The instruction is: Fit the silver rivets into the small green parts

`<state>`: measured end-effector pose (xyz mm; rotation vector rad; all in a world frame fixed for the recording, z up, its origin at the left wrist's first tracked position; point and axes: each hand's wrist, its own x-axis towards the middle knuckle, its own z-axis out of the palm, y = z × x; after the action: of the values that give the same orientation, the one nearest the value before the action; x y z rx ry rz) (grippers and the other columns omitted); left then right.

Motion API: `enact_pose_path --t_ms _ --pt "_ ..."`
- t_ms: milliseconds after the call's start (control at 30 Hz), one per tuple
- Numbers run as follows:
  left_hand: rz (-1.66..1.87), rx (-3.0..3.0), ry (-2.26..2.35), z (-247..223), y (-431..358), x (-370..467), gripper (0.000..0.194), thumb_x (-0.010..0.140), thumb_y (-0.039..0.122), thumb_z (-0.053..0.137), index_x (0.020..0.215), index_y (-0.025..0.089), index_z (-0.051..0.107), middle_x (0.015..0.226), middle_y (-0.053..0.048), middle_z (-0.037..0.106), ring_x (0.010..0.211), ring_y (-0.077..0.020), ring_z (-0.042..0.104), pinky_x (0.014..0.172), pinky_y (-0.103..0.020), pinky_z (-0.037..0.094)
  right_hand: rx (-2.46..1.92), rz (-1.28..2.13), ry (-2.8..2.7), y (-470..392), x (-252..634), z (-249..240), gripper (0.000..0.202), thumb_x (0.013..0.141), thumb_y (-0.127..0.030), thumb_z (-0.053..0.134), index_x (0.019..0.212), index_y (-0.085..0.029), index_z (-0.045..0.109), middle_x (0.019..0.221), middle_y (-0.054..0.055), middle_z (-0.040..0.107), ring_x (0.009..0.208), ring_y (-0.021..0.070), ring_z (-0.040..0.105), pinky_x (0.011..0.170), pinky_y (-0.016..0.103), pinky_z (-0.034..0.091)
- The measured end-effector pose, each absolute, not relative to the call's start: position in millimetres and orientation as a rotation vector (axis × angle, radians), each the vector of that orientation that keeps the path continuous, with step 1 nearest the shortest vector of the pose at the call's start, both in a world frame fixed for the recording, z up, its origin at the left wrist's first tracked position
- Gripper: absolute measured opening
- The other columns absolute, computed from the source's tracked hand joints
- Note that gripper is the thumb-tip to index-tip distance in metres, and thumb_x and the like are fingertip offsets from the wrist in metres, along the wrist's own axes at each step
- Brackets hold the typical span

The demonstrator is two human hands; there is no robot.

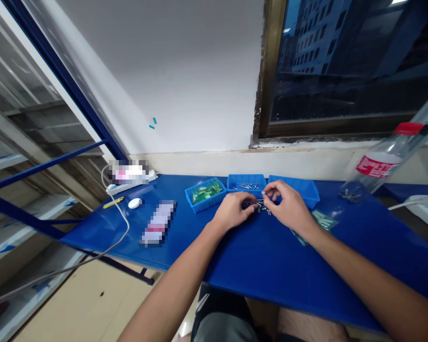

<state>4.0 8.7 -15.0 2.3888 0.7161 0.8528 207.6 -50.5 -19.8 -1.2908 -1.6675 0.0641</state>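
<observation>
Metal pins [258,203] at your 12 o'clock on the counter [257,256] side, bunched between your hands, probably for easy picking. Left fingers [248,195] half-curled around them; right fingers [273,185] close together, hold unclear.

- Moderate indoor light on the pale wall [199,71], greyer toward the top, brighter lower down.
- The window [342,102] stays dark and bluish, with white glare [398,2] along its top edge.
- Soft sheen on the left end of the glossy blue table [257,256].
- Wide-angle distortion: the bottle [378,165] and shelving [39,216] lean outward.
- Small metal pieces [260,204] look soft.
- Two patches [160,223] are pixelated.
</observation>
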Motion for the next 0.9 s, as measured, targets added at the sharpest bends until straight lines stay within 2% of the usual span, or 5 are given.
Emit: enact_pose_path --t_ms 100,233,400,600,900 --pt "0.747 2.617 0.615 -17.5 10.1 3.1 0.025 0.094 0.027 0.072 0.116 0.017 0.076 0.119 -0.009 0.078 0.113 -0.0265 0.071 0.105 -0.039 0.053 -1.326 -0.143 -1.697 -47.4 222.9 -13.9 0.021 0.094 -0.02 0.057 0.112 -0.022 0.067 0.1 0.007 0.069 0.091 0.0242 0.066 0.087 0.039 0.054" --pt "0.65 2.696 0.593 -22.9 14.1 2.4 0.026 0.095 0.025 0.07 0.119 0.017 0.077 0.119 -0.009 0.079 0.112 -0.0261 0.071 0.104 -0.038 0.053 -1.526 -0.364 -1.745 -42.0 247.1 -21.4 0.016 0.094 -0.022 0.058 0.102 -0.022 0.072 0.1 0.01 0.073 0.101 0.0313 0.063 0.092 0.045 0.051" --pt "0.653 2.714 0.608 -26.6 19.6 1.0 0.024 0.094 0.012 0.066 0.113 0.021 0.079 0.112 -0.005 0.081 0.104 -0.0228 0.073 0.097 -0.034 0.054 -1.621 -0.349 -1.747 -40.3 256.7 -31.5 0.016 0.096 -0.029 0.061 0.103 -0.022 0.073 0.098 0.008 0.077 0.1 0.0327 0.062 0.092 0.048 0.048" --pt "0.671 2.683 0.638 -25.5 20.3 1.5 0.024 0.091 0.009 0.065 0.106 0.021 0.08 0.105 -0.004 0.081 0.1 -0.0218 0.073 0.093 -0.033 0.054 -1.483 -0.344 -1.779 -49.6 236.5 -26.9 0.017 0.099 -0.031 0.06 0.109 -0.024 0.072 0.101 0.007 0.077 0.107 0.0324 0.062 0.093 0.048 0.046" --pt "0.624 2.728 0.659 -18.5 8.5 2.4 0.02 0.09 0.024 0.071 0.108 0.021 0.079 0.107 -0.007 0.079 0.103 -0.0254 0.07 0.099 -0.038 0.052 -1.346 -0.243 -1.867 -55.7 215.7 -29.4 0.014 0.1 -0.029 0.061 0.108 -0.024 0.071 0.098 0.007 0.075 0.105 0.0304 0.062 0.092 0.048 0.05"
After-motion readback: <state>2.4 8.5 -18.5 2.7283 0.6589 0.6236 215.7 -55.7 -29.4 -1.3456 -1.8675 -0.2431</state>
